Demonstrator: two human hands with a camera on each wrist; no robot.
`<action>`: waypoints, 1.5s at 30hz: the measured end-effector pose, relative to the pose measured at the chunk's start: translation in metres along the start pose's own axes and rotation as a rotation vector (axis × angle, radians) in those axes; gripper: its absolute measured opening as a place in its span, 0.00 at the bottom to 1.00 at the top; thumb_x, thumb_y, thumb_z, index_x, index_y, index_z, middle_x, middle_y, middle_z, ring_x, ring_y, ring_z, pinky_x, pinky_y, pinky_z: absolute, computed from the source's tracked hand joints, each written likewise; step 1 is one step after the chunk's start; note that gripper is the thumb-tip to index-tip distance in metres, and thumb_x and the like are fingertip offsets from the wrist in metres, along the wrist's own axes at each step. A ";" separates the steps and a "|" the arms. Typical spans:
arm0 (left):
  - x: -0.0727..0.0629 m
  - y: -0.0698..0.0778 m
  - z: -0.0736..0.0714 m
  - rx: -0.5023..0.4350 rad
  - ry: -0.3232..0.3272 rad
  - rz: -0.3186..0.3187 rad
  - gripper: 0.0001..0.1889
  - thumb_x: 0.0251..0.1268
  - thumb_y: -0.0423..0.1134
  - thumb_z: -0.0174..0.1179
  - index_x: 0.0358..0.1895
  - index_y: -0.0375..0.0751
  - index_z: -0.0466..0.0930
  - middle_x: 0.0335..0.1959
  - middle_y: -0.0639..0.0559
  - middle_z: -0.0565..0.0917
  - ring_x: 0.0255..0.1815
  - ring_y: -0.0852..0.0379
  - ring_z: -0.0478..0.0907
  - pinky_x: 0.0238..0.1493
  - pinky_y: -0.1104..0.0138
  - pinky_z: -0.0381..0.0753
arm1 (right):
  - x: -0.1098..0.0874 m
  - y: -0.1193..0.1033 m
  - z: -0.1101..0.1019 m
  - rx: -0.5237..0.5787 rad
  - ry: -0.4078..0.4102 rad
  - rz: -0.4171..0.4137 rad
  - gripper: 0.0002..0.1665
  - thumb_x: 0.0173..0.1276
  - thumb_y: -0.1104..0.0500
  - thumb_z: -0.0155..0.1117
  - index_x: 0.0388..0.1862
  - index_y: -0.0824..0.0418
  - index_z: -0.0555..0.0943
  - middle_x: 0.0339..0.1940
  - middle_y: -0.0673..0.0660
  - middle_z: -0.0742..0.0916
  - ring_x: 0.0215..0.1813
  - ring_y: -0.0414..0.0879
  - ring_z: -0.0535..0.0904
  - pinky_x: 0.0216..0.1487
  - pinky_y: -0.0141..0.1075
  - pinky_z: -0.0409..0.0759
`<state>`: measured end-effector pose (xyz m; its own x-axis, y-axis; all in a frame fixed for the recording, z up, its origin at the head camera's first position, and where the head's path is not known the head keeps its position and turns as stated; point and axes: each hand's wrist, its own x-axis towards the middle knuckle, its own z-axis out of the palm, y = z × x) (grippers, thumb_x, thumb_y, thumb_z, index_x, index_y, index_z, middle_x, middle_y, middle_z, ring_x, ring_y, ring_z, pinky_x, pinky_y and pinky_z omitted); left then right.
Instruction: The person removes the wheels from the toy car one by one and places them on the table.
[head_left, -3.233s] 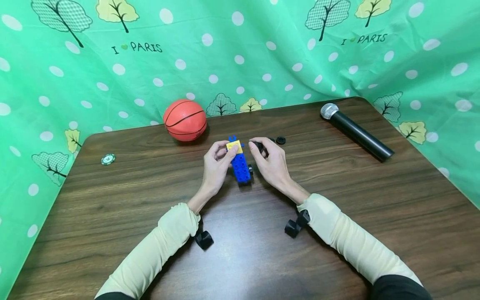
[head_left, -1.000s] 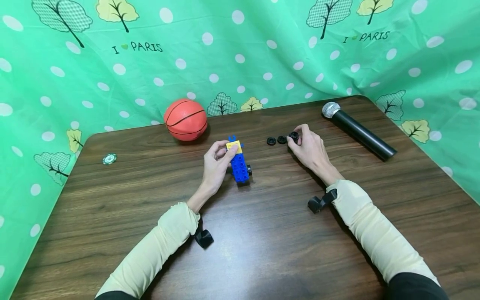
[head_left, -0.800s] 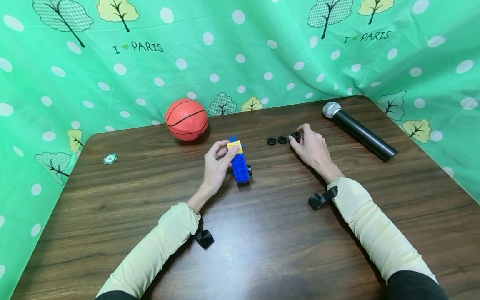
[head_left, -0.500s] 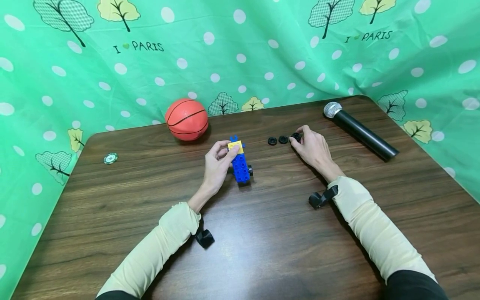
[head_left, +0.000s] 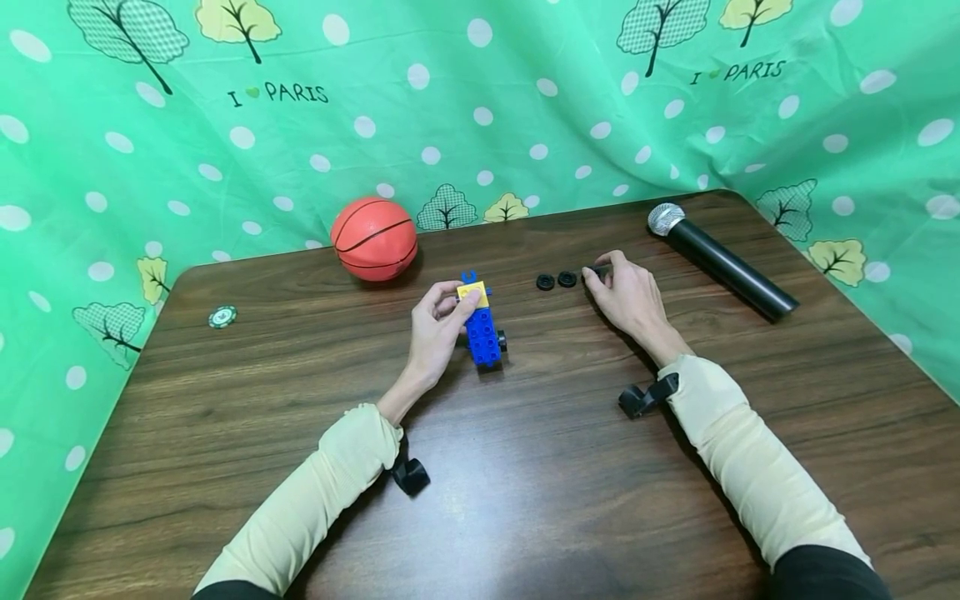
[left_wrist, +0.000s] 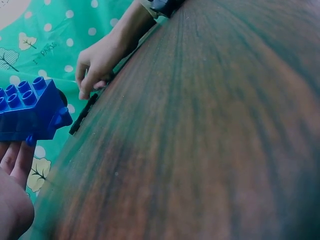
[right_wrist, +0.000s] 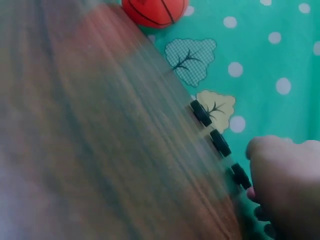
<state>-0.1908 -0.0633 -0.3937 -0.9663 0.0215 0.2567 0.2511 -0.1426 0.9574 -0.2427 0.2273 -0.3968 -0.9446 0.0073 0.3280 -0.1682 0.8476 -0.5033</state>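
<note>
My left hand (head_left: 437, 327) grips a blue toy-brick car (head_left: 482, 337) by the yellow brick (head_left: 471, 294) at its far end, thumb on top. A black wheel (head_left: 502, 340) sits on the car's right side near the close end. The studs and blue side of the car body (left_wrist: 27, 110) show in the left wrist view. Farther right, my right hand (head_left: 626, 292) has thumb and forefinger round a small black toy wheel (right_wrist: 241, 176), mostly hidden by the fingers in the head view. To its left, two more black wheels (head_left: 545, 282) lie flat in a row.
An orange-red toy basketball (head_left: 373, 239) stands at the back edge of the wooden table (head_left: 337, 333). A black microphone (head_left: 723, 262) lies at the back right, and a green-and-white poker chip (head_left: 222, 317) at the left. A green curtain (head_left: 480, 100) hangs behind.
My right hand has moved from beside the car to the right with a black wheel, down to the row of wheels, and that wheel has tipped flatter. My left hand keeps its grip.
</note>
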 end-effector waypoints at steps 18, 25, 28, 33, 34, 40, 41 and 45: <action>0.002 -0.001 0.000 -0.032 -0.062 -0.019 0.20 0.72 0.38 0.60 0.59 0.26 0.74 0.42 0.42 0.88 0.35 0.63 0.83 0.34 0.71 0.82 | -0.068 -0.094 0.018 0.452 -0.325 -0.271 0.16 0.85 0.56 0.52 0.59 0.65 0.79 0.37 0.54 0.86 0.38 0.45 0.80 0.40 0.41 0.79; 0.001 0.001 0.000 -0.023 -0.060 -0.035 0.19 0.77 0.37 0.58 0.61 0.28 0.73 0.46 0.37 0.87 0.38 0.62 0.83 0.37 0.70 0.84 | -0.078 -0.105 0.023 0.594 -0.337 -0.205 0.15 0.86 0.57 0.50 0.57 0.66 0.78 0.43 0.57 0.87 0.42 0.47 0.85 0.46 0.40 0.84; 0.001 0.002 0.001 -0.012 -0.066 -0.040 0.18 0.76 0.36 0.59 0.61 0.28 0.74 0.45 0.40 0.88 0.39 0.62 0.83 0.39 0.70 0.83 | -0.078 -0.106 0.024 0.619 -0.300 -0.163 0.14 0.85 0.56 0.51 0.53 0.65 0.79 0.39 0.57 0.86 0.40 0.49 0.84 0.44 0.38 0.82; -0.002 0.003 0.001 0.043 -0.134 -0.034 0.20 0.71 0.34 0.64 0.62 0.28 0.76 0.43 0.42 0.88 0.42 0.59 0.84 0.48 0.68 0.82 | -0.078 -0.107 0.025 0.657 -0.237 -0.133 0.13 0.85 0.57 0.51 0.51 0.66 0.78 0.35 0.58 0.84 0.37 0.53 0.82 0.41 0.37 0.81; -0.003 0.003 0.001 0.053 -0.147 -0.038 0.20 0.70 0.34 0.64 0.61 0.28 0.76 0.43 0.42 0.88 0.43 0.59 0.85 0.49 0.68 0.82 | -0.078 -0.107 0.024 0.663 -0.231 -0.132 0.13 0.85 0.57 0.51 0.51 0.66 0.78 0.35 0.58 0.84 0.37 0.53 0.82 0.41 0.36 0.81; -0.004 0.004 0.000 0.034 -0.206 -0.071 0.18 0.71 0.36 0.63 0.58 0.28 0.77 0.47 0.41 0.86 0.44 0.58 0.85 0.45 0.67 0.84 | -0.079 -0.108 0.024 0.690 -0.210 -0.115 0.12 0.85 0.58 0.52 0.53 0.67 0.76 0.36 0.58 0.85 0.37 0.55 0.83 0.41 0.35 0.81; -0.004 0.004 0.000 0.017 -0.210 -0.077 0.18 0.71 0.35 0.63 0.59 0.28 0.77 0.47 0.41 0.86 0.44 0.58 0.85 0.44 0.67 0.84 | -0.080 -0.108 0.023 0.700 -0.207 -0.115 0.11 0.84 0.59 0.53 0.53 0.67 0.75 0.36 0.58 0.85 0.37 0.55 0.83 0.39 0.34 0.80; -0.005 0.005 -0.002 -0.080 -0.224 -0.102 0.19 0.72 0.31 0.61 0.62 0.25 0.74 0.48 0.40 0.86 0.43 0.59 0.85 0.42 0.67 0.85 | -0.080 -0.108 0.023 0.727 -0.219 -0.130 0.11 0.83 0.58 0.56 0.56 0.65 0.72 0.35 0.58 0.84 0.36 0.53 0.79 0.36 0.33 0.75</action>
<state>-0.1851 -0.0657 -0.3904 -0.9473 0.2571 0.1909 0.1391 -0.2063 0.9685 -0.1549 0.1232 -0.3868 -0.9262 -0.2380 0.2925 -0.3527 0.2723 -0.8952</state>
